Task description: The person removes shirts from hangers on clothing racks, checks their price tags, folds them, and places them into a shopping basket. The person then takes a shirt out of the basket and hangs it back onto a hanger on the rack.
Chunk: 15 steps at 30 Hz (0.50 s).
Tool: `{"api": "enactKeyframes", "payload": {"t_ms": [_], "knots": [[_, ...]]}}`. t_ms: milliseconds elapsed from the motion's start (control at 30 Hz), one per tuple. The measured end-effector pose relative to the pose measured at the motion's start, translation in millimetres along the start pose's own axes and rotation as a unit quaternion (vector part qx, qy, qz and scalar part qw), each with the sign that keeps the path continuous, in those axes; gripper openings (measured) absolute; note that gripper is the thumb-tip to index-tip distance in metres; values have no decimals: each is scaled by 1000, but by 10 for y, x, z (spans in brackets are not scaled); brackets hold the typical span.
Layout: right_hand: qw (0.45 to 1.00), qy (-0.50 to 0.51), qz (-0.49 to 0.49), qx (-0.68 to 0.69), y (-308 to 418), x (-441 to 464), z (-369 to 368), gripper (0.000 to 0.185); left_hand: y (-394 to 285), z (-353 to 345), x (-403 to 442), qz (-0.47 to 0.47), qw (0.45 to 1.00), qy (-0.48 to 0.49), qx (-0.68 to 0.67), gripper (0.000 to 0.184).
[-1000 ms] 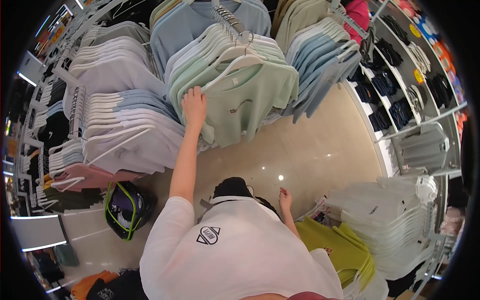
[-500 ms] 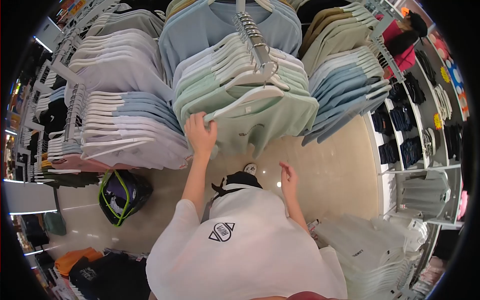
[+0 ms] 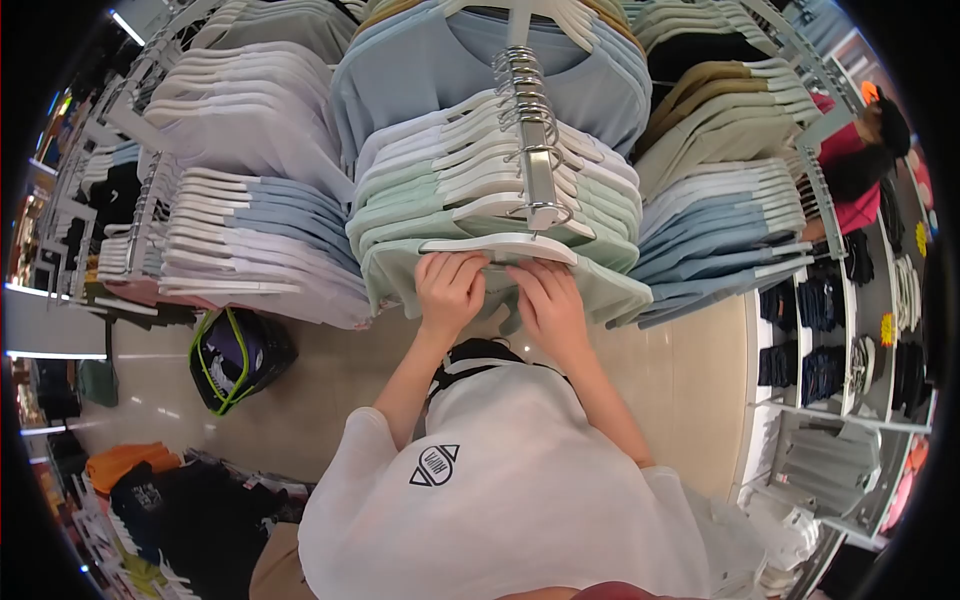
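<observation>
A pale green shirt hangs on a white hanger at the front of a metal rail. On the left part of its neckline, my left hand has its fingers curled over the fabric. My right hand grips the same neckline on the right, just under the hanger. Both thumbs are mostly hidden, and the shirt's lower part is out of sight behind my hands and forearms. Behind it, more green and white shirts hang close together on white hangers.
White and blue shirts hang to the left, and blue ones to the right. A dark basket with green edging stands on the floor at left. Shelves of folded dark clothes line the right side, where a person in pink stands.
My right hand has risen from beside my body to the shirt's neckline. My left hand has shifted right from the hanger's left end to the neckline. The shirt now faces me more squarely.
</observation>
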State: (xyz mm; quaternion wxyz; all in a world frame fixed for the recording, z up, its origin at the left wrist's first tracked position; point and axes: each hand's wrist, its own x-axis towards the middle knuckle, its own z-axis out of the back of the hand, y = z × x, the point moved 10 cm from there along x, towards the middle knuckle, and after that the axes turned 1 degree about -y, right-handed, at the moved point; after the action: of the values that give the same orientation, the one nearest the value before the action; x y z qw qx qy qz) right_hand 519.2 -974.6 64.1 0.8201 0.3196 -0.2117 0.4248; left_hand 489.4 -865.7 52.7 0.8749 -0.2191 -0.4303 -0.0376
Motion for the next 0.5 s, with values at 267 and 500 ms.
{"api": "enactKeyframes", "payload": {"t_ms": [267, 500], "knots": [[962, 206, -178, 12, -658, -248, -663, 28, 471, -679, -510, 228, 929, 281, 83, 25], [939, 305, -144, 72, -731, -432, -1101, 39, 682, -1309, -947, 258, 843, 466, 77, 40]]}}
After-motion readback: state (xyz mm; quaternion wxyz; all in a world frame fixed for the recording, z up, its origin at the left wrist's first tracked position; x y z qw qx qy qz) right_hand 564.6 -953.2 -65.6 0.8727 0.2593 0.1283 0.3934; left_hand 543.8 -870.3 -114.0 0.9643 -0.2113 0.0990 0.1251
